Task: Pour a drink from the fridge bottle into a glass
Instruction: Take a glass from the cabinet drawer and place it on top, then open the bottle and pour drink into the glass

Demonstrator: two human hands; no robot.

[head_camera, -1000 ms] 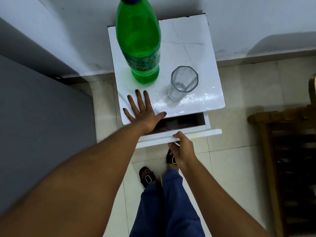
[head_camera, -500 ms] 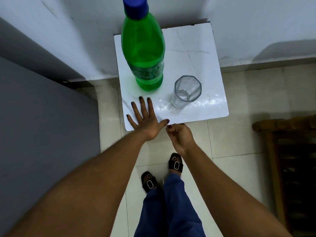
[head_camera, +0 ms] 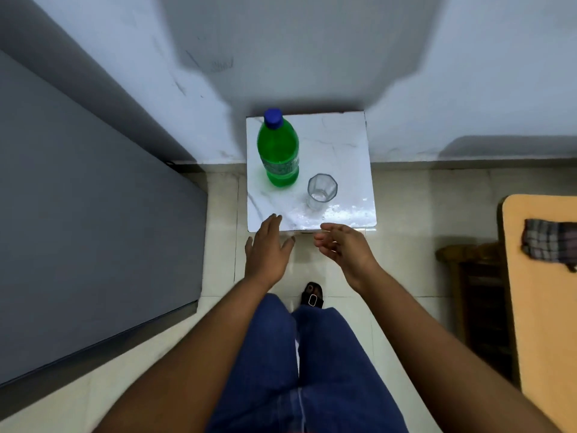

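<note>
A green plastic bottle (head_camera: 278, 151) with a blue cap stands upright at the left of a small white marble-topped cabinet (head_camera: 337, 145). To its right, nearer the front edge, stands a clear faceted glass (head_camera: 321, 191); it looks empty. My left hand (head_camera: 268, 251) hovers at the cabinet's front left corner, fingers apart, holding nothing. My right hand (head_camera: 343, 248) is just in front of the cabinet's front edge, palm turned inward, fingers loosely curled and empty. Neither hand touches the bottle or the glass.
A large grey appliance side (head_camera: 87, 220) fills the left. The wall (head_camera: 312, 51) rises right behind the cabinet. At the right stand dark wooden furniture (head_camera: 474, 292) and an orange surface (head_camera: 543, 307) with a checked cloth (head_camera: 549, 242). My legs and a sandal (head_camera: 312, 296) are below on the tiled floor.
The drawer under the top has been pushed shut. Both hands have come off the cabinet and drawn back. The camera has risen and pulled away, so the cabinet looks smaller.
</note>
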